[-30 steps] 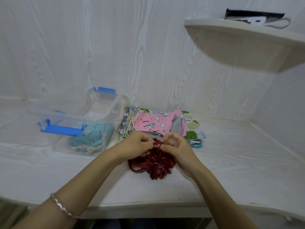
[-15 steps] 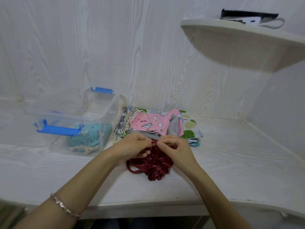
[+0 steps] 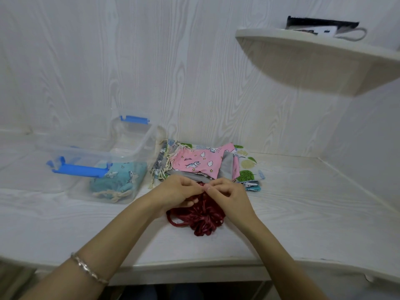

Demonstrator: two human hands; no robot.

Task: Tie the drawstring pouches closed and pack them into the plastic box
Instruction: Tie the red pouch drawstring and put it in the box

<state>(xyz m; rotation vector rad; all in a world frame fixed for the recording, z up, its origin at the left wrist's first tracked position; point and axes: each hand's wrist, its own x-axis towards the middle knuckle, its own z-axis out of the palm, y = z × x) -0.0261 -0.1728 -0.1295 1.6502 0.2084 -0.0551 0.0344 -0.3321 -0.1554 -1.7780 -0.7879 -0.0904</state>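
Note:
A dark red velvet pouch (image 3: 203, 217) lies bunched on the white desk in front of me, its red cord looping out to the left. My left hand (image 3: 175, 191) and my right hand (image 3: 227, 193) meet fingertip to fingertip at the pouch's gathered neck, both pinching its drawstring. Behind them lies a pile of flat pouches (image 3: 201, 163), a pink unicorn-print one on top. To the left stands the clear plastic box (image 3: 91, 152) with blue latches. A teal pouch (image 3: 116, 178) with a knotted cream cord lies inside it.
A curved wall shelf (image 3: 320, 59) juts out at the upper right with a dark flat item on it. The desk's front edge (image 3: 194, 263) runs just below my forearms. Walls close the desk at the back and right.
My fingertips have closed together at the red pouch's neck, where a second ago they were slightly apart. The pouch has stayed in place.

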